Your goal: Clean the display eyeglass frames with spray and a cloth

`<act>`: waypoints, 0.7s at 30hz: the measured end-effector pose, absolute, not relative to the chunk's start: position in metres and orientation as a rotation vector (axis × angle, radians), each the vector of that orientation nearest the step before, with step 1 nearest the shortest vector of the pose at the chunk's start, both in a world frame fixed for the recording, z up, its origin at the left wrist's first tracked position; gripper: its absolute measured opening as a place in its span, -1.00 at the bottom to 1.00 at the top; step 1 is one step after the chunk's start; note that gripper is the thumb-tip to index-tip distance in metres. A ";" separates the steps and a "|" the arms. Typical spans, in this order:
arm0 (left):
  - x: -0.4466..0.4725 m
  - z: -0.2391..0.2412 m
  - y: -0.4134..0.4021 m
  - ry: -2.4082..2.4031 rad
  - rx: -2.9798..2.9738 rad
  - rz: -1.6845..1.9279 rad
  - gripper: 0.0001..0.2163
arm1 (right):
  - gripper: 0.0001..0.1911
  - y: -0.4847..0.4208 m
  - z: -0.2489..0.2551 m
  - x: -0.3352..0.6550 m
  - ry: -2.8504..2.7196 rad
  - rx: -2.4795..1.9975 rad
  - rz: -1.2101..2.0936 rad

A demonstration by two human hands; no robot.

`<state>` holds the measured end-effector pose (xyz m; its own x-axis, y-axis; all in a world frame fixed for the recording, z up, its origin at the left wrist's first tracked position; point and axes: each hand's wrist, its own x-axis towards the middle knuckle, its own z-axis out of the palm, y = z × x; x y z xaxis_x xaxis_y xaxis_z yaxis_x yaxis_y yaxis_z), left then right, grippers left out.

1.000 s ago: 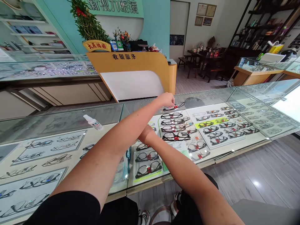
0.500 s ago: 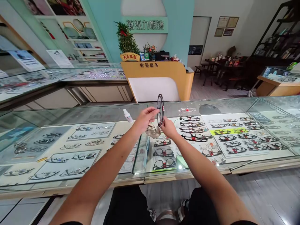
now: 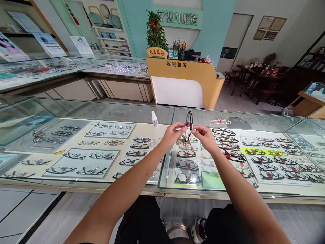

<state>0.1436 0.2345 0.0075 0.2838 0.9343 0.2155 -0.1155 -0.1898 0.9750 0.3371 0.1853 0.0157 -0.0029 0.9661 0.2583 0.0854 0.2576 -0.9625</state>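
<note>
eyeglasses (image 3: 188,127) are being pinched closely by left hand (image 3: 172,136) and right hand (image 3: 206,137); i am reading "收银服务" on the counter (image 3: 200,73); the glass case (image 3: 200,194) is containing other frames (image 3: 188,177).

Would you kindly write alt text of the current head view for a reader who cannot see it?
A person's bare left hand and right hand hold black-rimmed eyeglasses, turned on end, above a glass-topped display counter holding many spectacle frames. A small white bottle stands on the counter, left of the hands; beyond is a yellow cashier desk.
</note>
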 end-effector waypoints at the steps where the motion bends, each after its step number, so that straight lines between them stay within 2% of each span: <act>1: 0.143 0.008 0.233 0.820 1.428 1.165 -0.65 | -0.58 0.185 0.015 0.336 -1.372 -1.073 0.974; 12: 0.137 0.004 0.238 0.914 1.465 1.172 -0.63 | -0.54 0.185 0.019 0.342 -1.270 -1.175 0.857; 21: 0.130 0.019 0.231 1.049 1.813 1.210 -0.77 | -0.60 0.182 0.022 0.354 -1.178 -1.363 0.377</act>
<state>0.1297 0.2308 0.0193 0.2329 0.8995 0.3697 0.2381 -0.4213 0.8751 0.3537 0.1820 0.0218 0.4280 0.7979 0.4246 0.4031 0.2520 -0.8798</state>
